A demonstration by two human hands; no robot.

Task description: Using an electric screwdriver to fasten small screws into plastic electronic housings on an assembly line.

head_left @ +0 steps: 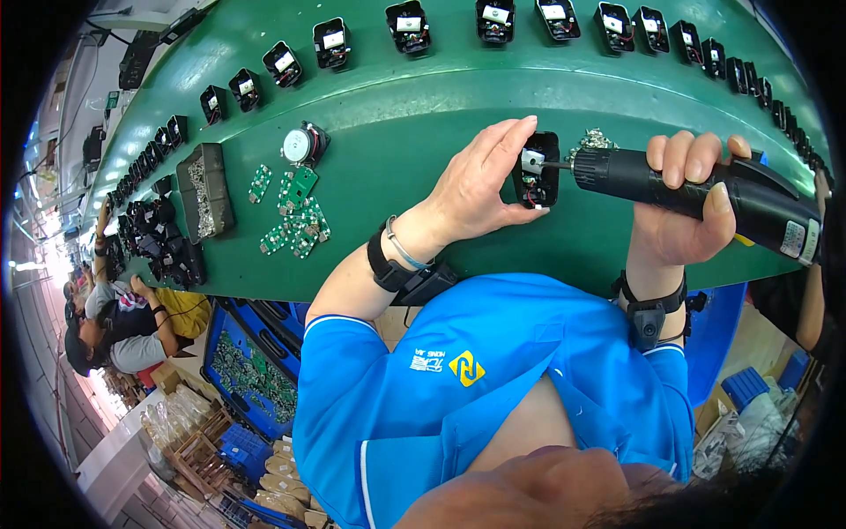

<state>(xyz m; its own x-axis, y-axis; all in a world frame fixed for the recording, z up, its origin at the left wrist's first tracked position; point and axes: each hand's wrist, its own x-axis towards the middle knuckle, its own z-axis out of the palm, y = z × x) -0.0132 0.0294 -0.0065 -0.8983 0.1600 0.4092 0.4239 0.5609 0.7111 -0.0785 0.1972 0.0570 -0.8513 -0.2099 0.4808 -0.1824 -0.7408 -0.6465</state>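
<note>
My left hand (471,185) grips a small open black plastic housing (548,189) on the green table, its fingers along one side and its thumb at the near end. Inside sit a pale metal block (532,161) and some wiring. My right hand (679,225) is wrapped round a black electric screwdriver (617,172), held nearly level. Its thin bit (557,165) reaches into the housing at the pale block; the exact contact is hidden. Just beyond the screwdriver's nose lies a small heap of screws (597,139).
Several similar housings (408,26) line the table's (397,106) far side. To the left are a round speaker (300,145), loose green circuit boards (300,216), a dark tray (187,198) of small metal parts and piled black parts (154,234). Another person (132,317) sits far left.
</note>
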